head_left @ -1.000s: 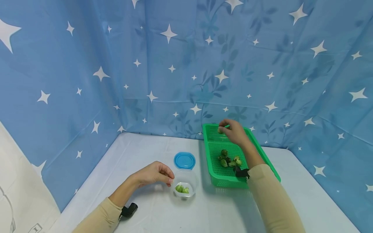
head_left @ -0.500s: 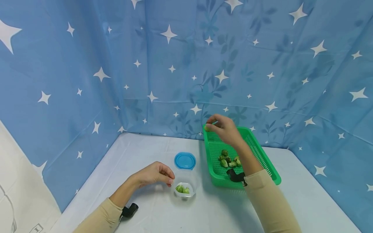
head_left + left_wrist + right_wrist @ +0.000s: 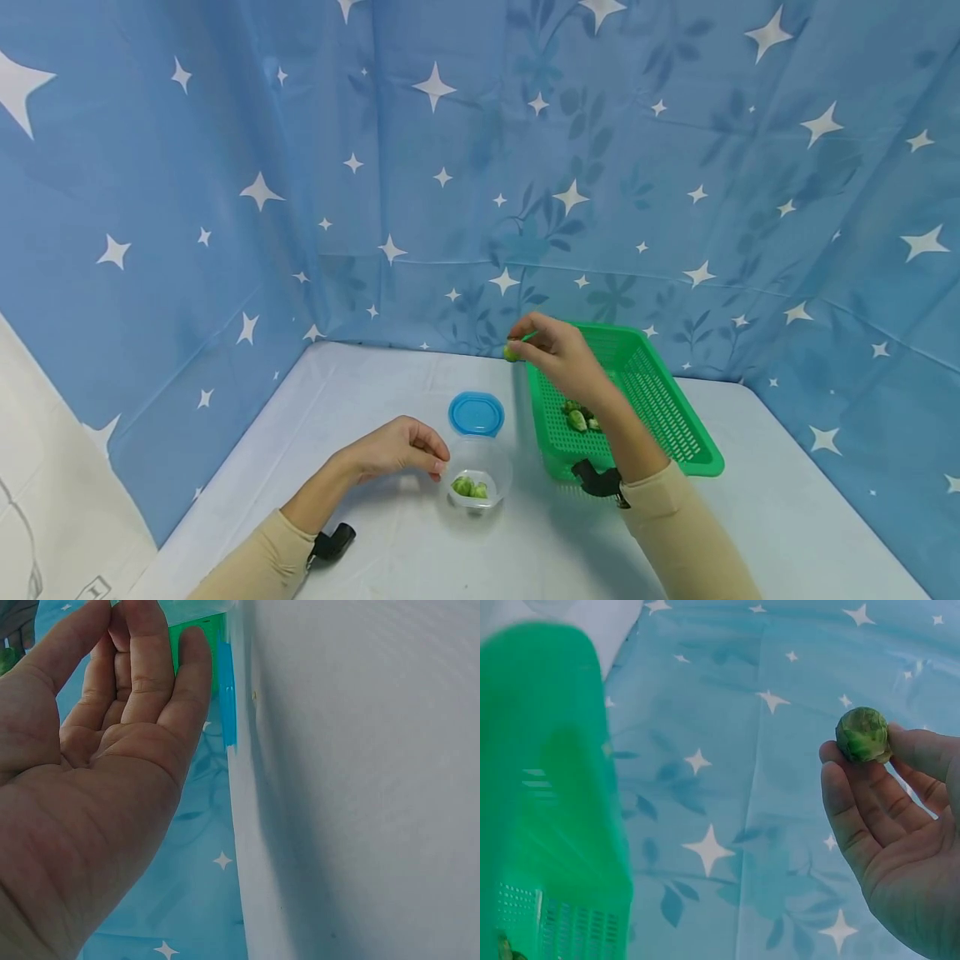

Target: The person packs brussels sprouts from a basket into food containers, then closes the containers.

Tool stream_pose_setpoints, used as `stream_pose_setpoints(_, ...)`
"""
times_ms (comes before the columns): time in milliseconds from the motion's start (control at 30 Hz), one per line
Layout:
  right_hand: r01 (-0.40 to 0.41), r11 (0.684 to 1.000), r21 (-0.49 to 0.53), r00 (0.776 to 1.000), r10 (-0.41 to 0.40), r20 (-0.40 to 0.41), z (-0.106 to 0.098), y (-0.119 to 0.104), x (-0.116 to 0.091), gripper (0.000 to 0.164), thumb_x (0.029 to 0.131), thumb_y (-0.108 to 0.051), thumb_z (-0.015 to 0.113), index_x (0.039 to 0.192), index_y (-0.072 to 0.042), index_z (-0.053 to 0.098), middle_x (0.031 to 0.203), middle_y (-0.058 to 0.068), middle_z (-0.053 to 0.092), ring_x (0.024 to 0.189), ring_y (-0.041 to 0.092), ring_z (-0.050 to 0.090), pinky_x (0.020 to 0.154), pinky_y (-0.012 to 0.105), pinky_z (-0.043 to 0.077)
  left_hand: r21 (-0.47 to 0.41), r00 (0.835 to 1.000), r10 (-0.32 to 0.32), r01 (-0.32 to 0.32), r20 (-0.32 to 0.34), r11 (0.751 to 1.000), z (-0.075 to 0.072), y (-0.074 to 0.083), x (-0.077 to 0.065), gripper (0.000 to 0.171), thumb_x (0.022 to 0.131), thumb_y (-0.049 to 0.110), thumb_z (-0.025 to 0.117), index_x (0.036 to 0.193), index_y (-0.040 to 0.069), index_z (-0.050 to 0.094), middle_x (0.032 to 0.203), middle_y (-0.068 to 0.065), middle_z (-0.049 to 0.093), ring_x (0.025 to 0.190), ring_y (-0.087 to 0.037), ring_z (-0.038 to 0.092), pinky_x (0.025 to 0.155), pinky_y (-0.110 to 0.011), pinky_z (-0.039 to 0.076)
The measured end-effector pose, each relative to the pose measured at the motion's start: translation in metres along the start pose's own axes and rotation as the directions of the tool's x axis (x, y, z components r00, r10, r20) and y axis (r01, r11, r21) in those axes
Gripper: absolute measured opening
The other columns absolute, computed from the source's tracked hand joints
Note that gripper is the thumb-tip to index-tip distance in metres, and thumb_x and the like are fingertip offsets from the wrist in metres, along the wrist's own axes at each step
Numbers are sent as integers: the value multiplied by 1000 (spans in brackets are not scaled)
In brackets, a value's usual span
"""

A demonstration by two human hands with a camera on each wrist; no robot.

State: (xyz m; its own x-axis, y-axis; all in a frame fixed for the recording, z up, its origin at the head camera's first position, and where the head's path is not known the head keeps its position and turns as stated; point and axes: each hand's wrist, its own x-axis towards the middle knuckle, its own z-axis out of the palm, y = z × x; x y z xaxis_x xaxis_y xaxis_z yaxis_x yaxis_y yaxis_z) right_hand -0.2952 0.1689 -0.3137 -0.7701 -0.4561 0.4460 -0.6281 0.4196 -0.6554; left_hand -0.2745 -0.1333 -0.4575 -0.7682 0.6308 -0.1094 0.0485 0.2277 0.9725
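My right hand (image 3: 561, 358) pinches a Brussels sprout (image 3: 863, 736) between thumb and fingertips. In the head view it is raised just beyond the left rim of a green plastic basket (image 3: 701, 454), where several more Brussels sprouts (image 3: 576, 419) lie, partly hidden by the forearm. My left hand (image 3: 397, 450) pinches the left side of the rim of a small clear plastic container (image 3: 491, 462) on the table. A few Brussels sprouts (image 3: 468, 488) sit in the bottom of the container. The left wrist view shows thumb and fingertips (image 3: 139, 645) brought together near its upper edge.
Right behind the container lies a round blue lid (image 3: 476, 413). A white cloth covers the table (image 3: 375, 379). Blue star-patterned curtains (image 3: 450, 208) stand at the back and along the sides, close behind the basket.
My right hand has carried the Brussels sprout left, from over the basket to past its left rim, and has come lower in the last half second. The left hand and container have stayed put.
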Motion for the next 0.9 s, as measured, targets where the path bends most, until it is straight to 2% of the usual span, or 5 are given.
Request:
stream_pose_setpoints(67,6,1000,0,1000,-6,13,5,2,-2,12,104,-20,65,113,-13,69,106,6,73,90,17,72,84,42,58,2,1000,1,-1,1,1000,0,0,0,32,91,17,81,112,-7,74,98,-6,78,89,-23,76,91,-33,57)
stream_pose_setpoints(300,16,999,37,997,-19,74,23,7,-13,9,104,-18,65,112,-15,70,105,4,73,90,15,73,83,48,59,0,1000,6,-6,2,1000,0,0,0,32,91,16,80,112,-7,74,99,-7,78,89,-23,76,91,-33,57)
stream_pose_setpoints(533,88,996,-10,989,-86,123,42,10,-25,10,103,-9,66,111,-10,70,104,3,74,94,17,75,81,31,60,3,1000,3,-3,2,1000,1,0,1,31,92,17,80,112,-6,74,98,-7,78,90,-24,76,91,-34,56)
stream_pose_setpoints(733,109,994,-26,983,-104,154,52,16,-31,11,103,-9,65,112,-12,70,106,2,74,94,15,75,84,31,61,9,1000,7,-7,11,1000,0,0,1,33,93,18,79,114,-7,74,100,-6,78,91,-23,76,92,-34,56)
stream_pose_setpoints(900,124,991,-51,969,-110,222,56,19,-33,10,102,-13,67,111,-17,71,105,-3,74,93,12,72,85,32,60,13,1000,12,-12,8,1000,0,0,0,34,93,19,80,113,-6,74,101,-6,78,91,-24,76,92,-34,56)
